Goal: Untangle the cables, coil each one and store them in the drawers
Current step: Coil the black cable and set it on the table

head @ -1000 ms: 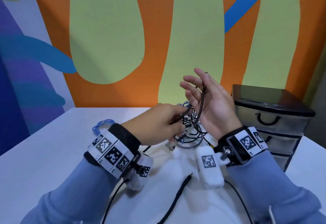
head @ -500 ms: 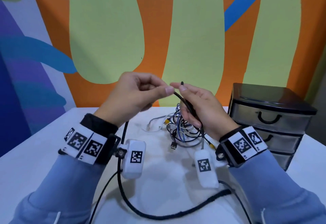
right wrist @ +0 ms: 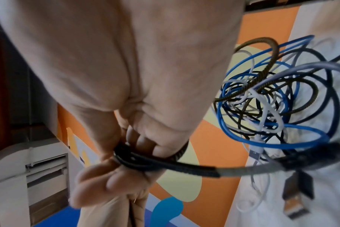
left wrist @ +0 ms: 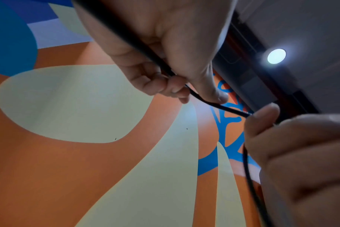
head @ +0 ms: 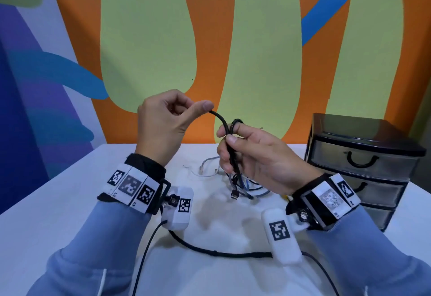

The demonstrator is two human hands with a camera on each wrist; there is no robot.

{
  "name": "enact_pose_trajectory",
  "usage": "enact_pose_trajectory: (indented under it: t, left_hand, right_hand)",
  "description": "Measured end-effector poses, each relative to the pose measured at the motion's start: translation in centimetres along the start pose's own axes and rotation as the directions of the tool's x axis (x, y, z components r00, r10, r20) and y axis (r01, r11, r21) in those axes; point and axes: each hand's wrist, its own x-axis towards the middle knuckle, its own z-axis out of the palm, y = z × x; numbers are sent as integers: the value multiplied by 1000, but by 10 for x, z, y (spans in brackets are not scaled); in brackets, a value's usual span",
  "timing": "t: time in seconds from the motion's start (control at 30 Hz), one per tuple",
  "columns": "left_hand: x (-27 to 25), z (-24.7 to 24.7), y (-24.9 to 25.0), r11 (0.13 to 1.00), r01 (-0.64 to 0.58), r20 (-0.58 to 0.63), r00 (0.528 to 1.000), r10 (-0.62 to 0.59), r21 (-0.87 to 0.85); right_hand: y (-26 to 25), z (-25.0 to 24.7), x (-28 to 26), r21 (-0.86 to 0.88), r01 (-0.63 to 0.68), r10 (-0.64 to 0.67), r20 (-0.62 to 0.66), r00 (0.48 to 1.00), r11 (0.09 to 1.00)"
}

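Braided black cable (head: 224, 124) reads light and limp: your left hand (head: 163, 127) pinches it, right hand (head: 256, 155) clamps its loops above the tangle (head: 242, 183), drawers (head: 363, 167) at 3 o'clock; hold near each bend.

— What's on the white bench (head: 58, 202)?
— A tangle of cables (head: 245, 186) left of the black drawer unit (head: 363, 167); one black cable (head: 221, 253) lies nearer than it.
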Motion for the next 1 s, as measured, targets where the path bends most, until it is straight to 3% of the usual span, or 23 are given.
enact_pose_trajectory:
  t: [0.07,0.13,0.23,0.33,0.4,0.53,0.6,0.67,0.83,1.0]
  left_hand:
    - [-2,5,-2,999,17,26,999,-18,46]
    - [-6,15,-5,994,48,144,988,-62,99]
    - [-15,28,-8,982,115,351,922,-162,151]
    - [-25,41,-4,971,170,471,852,-230,166]
    - [-30,50,0,969,197,473,847,-244,148]
    - [-34,56,1,972,204,360,904,-231,113]
    - [-31,53,8,970,244,341,911,-231,5]
    - [-26,48,18,940,318,388,887,-249,-124]
    - [-30,43,29,930,345,583,785,-210,-129]
    - [-26,41,30,881,432,537,798,-274,-193]
  right_hand:
    - [0,1,2,90,17,-17,3,1000,996]
    - [-3,0,3,194,26,-28,8,1000,981]
    - [-10,-6,2,260,29,-22,-27,999,965]
    - [-13,-12,1,313,56,-33,-79,996,948]
    - [-14,-15,1,361,57,-28,-84,996,931]
    - [-18,-15,-3,396,68,-17,-130,991,916]
    - [-20,-16,-4,399,63,-4,-147,989,915]
    - [-21,-17,-4,401,31,25,-134,991,915]
    - [-21,-19,-5,383,-69,83,-20,996,921]
    - [-18,-20,-1,342,-40,85,-118,989,939]
